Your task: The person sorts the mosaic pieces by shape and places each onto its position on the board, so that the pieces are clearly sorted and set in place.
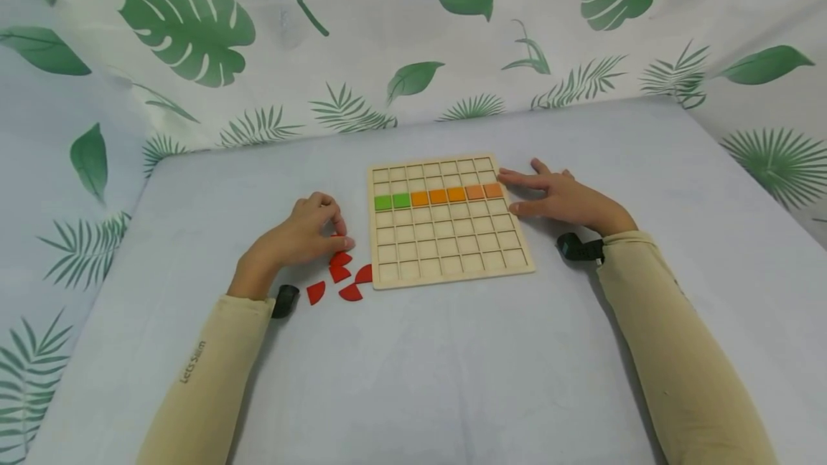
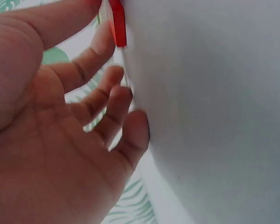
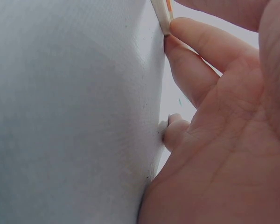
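Observation:
A square wooden grid board [image 1: 452, 242] lies on the table with one row of coloured tiles across it: green tiles [image 1: 392, 202], orange tiles [image 1: 438, 196] and lighter orange tiles [image 1: 484, 191]. Left of the board, my left hand [image 1: 300, 232] has thumb and index finger at a red quarter-circle piece [image 2: 117, 25], pinching it close to the tabletop; the fingers hide most of it from above. Several more red quarter-circle pieces [image 1: 351, 293] lie below that hand. With fingers spread, my right hand [image 1: 562, 196] rests at the board's right edge, fingertips against the rim [image 3: 162, 18].
A pale cloth covers the table [image 1: 420, 372]. Behind it hangs a white curtain with green leaf prints [image 1: 362, 34]. Small black wrist devices sit on the left [image 1: 286, 301] and right [image 1: 577, 247] wrists.

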`<action>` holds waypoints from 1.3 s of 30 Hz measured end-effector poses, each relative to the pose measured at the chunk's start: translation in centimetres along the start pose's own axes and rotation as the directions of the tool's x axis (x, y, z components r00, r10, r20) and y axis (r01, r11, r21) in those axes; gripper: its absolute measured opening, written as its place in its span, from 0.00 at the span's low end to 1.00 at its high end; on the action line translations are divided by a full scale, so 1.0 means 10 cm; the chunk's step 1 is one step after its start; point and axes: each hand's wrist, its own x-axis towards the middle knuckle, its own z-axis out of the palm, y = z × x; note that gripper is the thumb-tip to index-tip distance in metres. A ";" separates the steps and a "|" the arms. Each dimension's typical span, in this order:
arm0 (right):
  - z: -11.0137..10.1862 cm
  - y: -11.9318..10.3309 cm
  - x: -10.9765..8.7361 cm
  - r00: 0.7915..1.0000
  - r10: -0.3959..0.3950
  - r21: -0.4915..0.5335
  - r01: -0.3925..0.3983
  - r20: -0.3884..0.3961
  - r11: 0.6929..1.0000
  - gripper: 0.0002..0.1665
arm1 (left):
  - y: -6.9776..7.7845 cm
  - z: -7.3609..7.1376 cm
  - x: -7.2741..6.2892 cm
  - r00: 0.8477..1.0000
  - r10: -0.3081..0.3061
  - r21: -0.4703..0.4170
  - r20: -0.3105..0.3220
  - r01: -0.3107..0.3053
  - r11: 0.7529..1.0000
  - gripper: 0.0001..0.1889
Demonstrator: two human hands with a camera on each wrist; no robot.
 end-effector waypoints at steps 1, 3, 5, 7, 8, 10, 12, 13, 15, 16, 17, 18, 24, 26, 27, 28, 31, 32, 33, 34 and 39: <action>0.00 0.00 0.00 1.000 -0.003 0.002 0.003 0.000 1.000 0.46 | -0.02 -0.01 -0.01 1.000 0.006 -0.002 0.008 -0.006 1.000 0.08; 0.00 0.00 -0.01 1.000 -0.012 0.003 0.012 0.002 1.000 0.46 | -0.05 -0.05 -0.03 0.999 0.022 -0.002 0.023 -0.022 1.000 0.07; 0.00 0.00 -0.01 1.000 -0.018 0.005 0.018 0.002 1.000 0.45 | -0.08 -0.07 -0.04 0.999 0.038 -0.003 0.033 -0.038 0.999 0.06; -0.01 0.00 -0.01 1.000 -0.023 0.004 0.023 0.003 1.000 0.45 | -0.10 -0.08 -0.05 0.998 0.047 -0.010 0.037 -0.047 0.999 0.06; -0.01 0.00 -0.01 1.000 -0.024 0.002 0.024 0.003 1.000 0.45 | -0.10 -0.08 -0.05 0.998 0.052 -0.011 0.038 -0.052 0.999 0.07; -0.01 -0.01 -0.01 1.000 -0.016 0.003 0.016 0.002 1.000 0.45 | -0.11 -0.08 -0.04 0.998 0.056 -0.014 0.039 -0.055 0.998 0.07; -0.01 -0.01 -0.01 1.000 -0.009 0.001 0.009 0.001 1.000 0.45 | -0.10 -0.08 -0.04 0.998 0.051 -0.014 0.037 -0.051 0.999 0.07; -0.01 -0.01 -0.02 1.000 -0.002 0.003 0.002 0.000 1.000 0.45 | -0.10 -0.07 -0.04 0.998 0.047 -0.014 0.036 -0.047 0.999 0.07; 0.00 -0.02 -0.02 1.000 0.011 0.003 -0.011 -0.001 1.000 0.46 | -0.10 -0.08 -0.04 0.999 0.041 -0.017 0.030 -0.041 0.999 0.07; 0.00 -0.02 -0.01 1.000 0.016 0.002 -0.016 -0.003 1.000 0.46 | -0.09 -0.08 -0.04 0.999 0.039 -0.019 0.026 -0.038 0.999 0.07; 0.00 -0.02 -0.02 1.000 0.019 0.001 -0.019 -0.002 1.000 0.46 | -0.09 -0.08 -0.03 0.999 0.042 -0.022 0.021 -0.042 0.999 0.08; 0.00 -0.02 -0.02 1.000 0.023 0.001 -0.023 -0.002 1.000 0.46 | -0.10 -0.08 -0.03 0.999 0.042 -0.025 0.016 -0.041 0.999 0.08; 0.01 -0.02 0.00 1.000 0.024 -0.005 -0.024 -0.004 1.000 0.46 | -0.13 -0.08 -0.03 0.999 0.045 -0.064 -0.018 -0.046 0.997 0.07; 0.01 -0.01 0.01 1.000 0.024 -0.005 -0.024 -0.004 1.000 0.46 | -0.13 -0.08 -0.03 0.999 0.034 -0.094 -0.019 -0.036 0.995 0.07; 0.01 -0.01 0.01 1.000 0.023 -0.008 -0.023 -0.004 1.000 0.46 | -0.13 -0.08 -0.03 0.999 0.030 -0.107 -0.017 -0.032 0.994 0.06; 0.01 0.00 0.01 1.000 0.020 -0.009 -0.020 -0.004 1.000 0.46 | -0.13 -0.08 -0.03 1.000 0.020 -0.120 -0.015 -0.021 0.992 0.06; 0.00 0.00 0.01 1.000 0.009 -0.014 -0.009 0.000 1.000 0.46 | -0.13 -0.08 -0.04 1.000 0.006 -0.145 -0.021 -0.009 0.989 0.06; 0.00 0.00 0.01 1.000 0.004 -0.016 -0.004 0.000 1.000 0.46 | -0.13 -0.08 -0.04 1.000 0.005 -0.148 -0.028 -0.009 0.989 0.06; 0.00 0.00 0.01 1.000 -0.002 -0.017 0.002 0.002 1.000 0.46 | -0.13 -0.08 -0.04 0.999 0.005 -0.153 -0.035 -0.010 0.988 0.06; 0.00 0.00 0.01 1.000 -0.005 -0.015 0.005 0.004 1.000 0.46 | -0.13 -0.08 -0.04 0.999 0.005 -0.156 -0.043 -0.012 0.988 0.06; 0.00 -0.01 0.00 1.000 -0.005 -0.014 0.005 0.004 1.000 0.45 | -0.15 -0.09 -0.04 0.997 0.017 -0.184 -0.071 -0.030 0.983 0.07</action>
